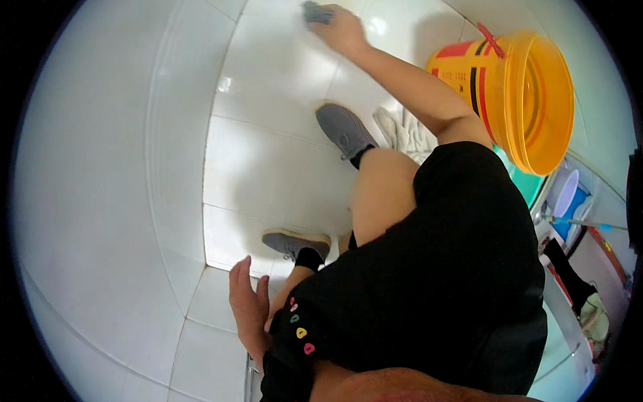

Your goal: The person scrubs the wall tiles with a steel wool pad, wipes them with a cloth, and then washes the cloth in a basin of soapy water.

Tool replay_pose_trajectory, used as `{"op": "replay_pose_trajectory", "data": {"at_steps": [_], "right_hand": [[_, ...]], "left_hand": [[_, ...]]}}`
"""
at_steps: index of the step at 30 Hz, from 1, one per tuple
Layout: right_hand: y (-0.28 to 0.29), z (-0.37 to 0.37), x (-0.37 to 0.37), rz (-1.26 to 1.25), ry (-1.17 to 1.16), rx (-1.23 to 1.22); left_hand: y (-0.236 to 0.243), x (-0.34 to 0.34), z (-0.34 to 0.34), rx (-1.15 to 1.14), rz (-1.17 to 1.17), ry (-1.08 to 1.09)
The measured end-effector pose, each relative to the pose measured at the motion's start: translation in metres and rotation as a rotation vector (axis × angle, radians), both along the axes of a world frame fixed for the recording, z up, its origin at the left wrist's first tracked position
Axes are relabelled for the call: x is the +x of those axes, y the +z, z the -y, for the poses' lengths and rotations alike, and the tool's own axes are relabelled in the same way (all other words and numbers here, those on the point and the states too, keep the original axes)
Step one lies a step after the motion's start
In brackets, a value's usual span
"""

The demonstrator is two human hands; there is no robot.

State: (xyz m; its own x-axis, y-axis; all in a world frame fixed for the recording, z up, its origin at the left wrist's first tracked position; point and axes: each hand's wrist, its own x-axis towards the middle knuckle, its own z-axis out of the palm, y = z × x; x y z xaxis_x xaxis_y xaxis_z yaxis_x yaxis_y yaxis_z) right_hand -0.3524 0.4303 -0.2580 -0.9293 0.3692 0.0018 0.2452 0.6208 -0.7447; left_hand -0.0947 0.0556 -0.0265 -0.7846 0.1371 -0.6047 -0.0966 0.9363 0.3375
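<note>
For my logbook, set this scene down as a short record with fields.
Right hand: grip closed on a grey pad, over white tiles
Left hand: open, holding nothing visible, near the left shoe
Shoes: both grey
Bucket: yellow with red and black markings, red handle
Cloth: whitish, crumpled, partly behind the right arm
</note>
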Motion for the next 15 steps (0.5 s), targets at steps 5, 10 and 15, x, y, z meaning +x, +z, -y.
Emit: {"op": "replay_pose_trajectory", "data": {"at_steps": [5,10,15], "right_hand": [[-0.052,-0.074,0.085,-0.034,-0.321,0.104],[-0.058,-0.094,0.208,0.231,0.002,0.372],[-0.045,-0.046,0.321,0.794,0.206,0.546]], "left_hand": [[0.004,0.008,0.004,0.010,-0.060,-0.059],[0.012,0.018,-0.002,-0.005,-0.068,-0.067],[0.022,0.029,0.004,-0.017,-0.108,-0.073]]}}
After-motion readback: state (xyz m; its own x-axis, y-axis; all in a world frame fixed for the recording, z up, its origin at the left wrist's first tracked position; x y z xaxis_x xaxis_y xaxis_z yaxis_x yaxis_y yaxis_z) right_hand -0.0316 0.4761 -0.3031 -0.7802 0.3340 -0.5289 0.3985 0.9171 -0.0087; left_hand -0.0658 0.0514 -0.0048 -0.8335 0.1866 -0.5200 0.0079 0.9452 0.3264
